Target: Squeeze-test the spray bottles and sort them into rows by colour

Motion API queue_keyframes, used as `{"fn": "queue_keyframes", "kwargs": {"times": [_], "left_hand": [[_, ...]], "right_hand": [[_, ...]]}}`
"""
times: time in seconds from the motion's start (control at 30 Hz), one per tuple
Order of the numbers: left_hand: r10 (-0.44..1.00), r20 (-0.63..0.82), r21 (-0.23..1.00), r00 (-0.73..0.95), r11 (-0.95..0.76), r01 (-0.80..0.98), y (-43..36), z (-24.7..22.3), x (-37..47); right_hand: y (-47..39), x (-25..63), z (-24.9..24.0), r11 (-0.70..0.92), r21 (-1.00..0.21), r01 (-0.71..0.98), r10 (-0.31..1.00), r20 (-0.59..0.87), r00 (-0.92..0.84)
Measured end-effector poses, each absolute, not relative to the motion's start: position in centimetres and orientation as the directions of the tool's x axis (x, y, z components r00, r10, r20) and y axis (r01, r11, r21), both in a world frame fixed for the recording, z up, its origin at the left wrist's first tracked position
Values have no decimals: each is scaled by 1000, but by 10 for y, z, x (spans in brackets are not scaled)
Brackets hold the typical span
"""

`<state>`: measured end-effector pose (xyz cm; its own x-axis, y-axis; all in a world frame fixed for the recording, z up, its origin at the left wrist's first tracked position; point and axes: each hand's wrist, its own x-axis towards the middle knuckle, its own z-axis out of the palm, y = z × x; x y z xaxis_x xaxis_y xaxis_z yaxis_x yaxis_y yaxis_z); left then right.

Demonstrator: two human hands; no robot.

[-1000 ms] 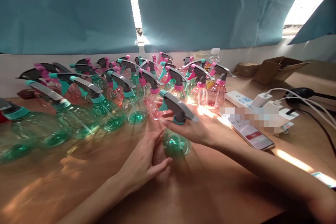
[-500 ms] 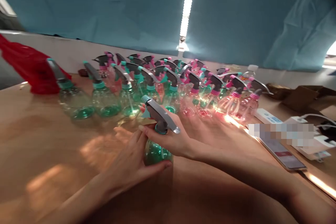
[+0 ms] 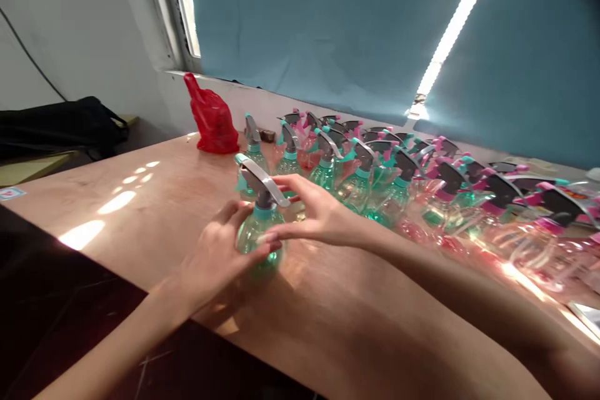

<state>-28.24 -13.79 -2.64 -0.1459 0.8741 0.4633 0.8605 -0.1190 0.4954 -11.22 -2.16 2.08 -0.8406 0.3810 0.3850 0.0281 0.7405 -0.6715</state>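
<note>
1. gripping the green bottle [image 3: 255, 231] upright in the left hand [image 3: 220, 244], fingers round its left side.
2. curving the right hand [image 3: 319, 215] around its right side; cannot tell how firmly.
3. just shifted left along the table [image 3: 328, 319], now nearer than the leftmost of the other bottles [image 3: 323, 165].
4. likely still positioning it, not yet let go.

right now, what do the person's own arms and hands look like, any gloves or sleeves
Both the left hand and the right hand are bare, with slender fingers and no gloves. No ring, watch or bracelet shows. The forearms are bare too, with no sleeves, cables or clear markings in view; blur hides finer detail.
</note>
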Motion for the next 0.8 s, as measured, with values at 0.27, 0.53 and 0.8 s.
{"fn": "queue_keyframes", "kwargs": {"times": [0.27, 0.53, 0.8], "left_hand": [[820, 477, 527, -318, 23, 849, -113, -10, -372], [791, 466, 512, -396, 124, 850, -56, -10, -431], [752, 503, 527, -425, 123, 841, -17, -23, -433]], "right_hand": [[23, -170, 42, 628, -694, 352, 690, 287, -665], [46, -216, 30, 527, -743, 413, 737, 158, -658], [52, -241, 24, 511, -784, 354, 737, 187, -650]]}}
